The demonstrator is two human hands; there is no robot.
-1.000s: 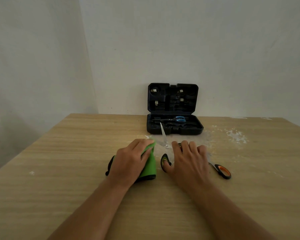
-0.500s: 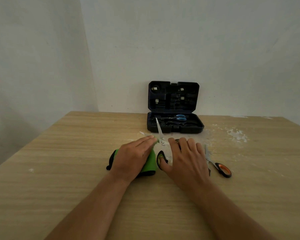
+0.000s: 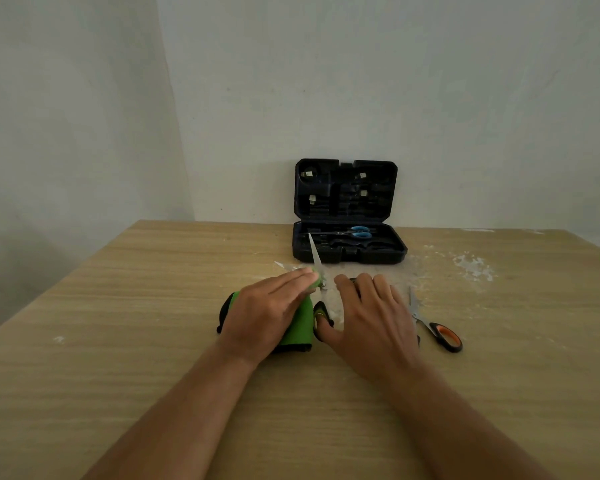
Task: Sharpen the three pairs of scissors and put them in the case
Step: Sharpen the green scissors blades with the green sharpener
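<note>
Left hand lies flat, fingers straight, pressing the green sharpener onto the counter. Right hand grips the open green-handled scissors, thumb through 1 loop. Orange-handled scissors lie beside it; blue-handled scissors sit in the open case.

No legible text, brand, number or sign is found anywhere in the view. Four small pale labels are seen on the inside of the raised lid of the black case, but whatever is printed on them is too small and blurred to be read. No lettering can be made out on anything else.
</note>
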